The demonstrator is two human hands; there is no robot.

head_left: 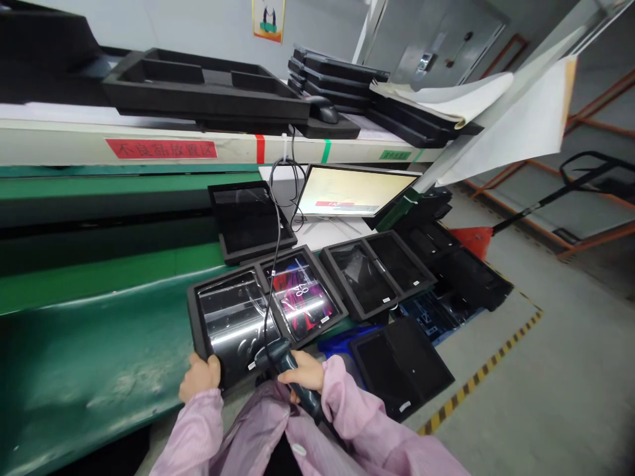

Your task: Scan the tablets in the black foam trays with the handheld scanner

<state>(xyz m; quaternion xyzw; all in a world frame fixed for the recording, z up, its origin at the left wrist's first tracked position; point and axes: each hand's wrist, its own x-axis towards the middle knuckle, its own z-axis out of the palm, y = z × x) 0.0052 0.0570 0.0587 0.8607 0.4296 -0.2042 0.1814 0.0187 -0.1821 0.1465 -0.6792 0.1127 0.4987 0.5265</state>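
On the green desk [94, 357], the left grip [200, 377] pinches the near left corner of the black tray [195, 324]; the tray seems stiff and fairly light, best taken by its rim. Its two tablets [231, 307] look slick and fragile, so avoid pressing the screens. Rightward, the scanner [284, 357], probably light, hard plastic, has its handle wrapped by the right grip [303, 375].
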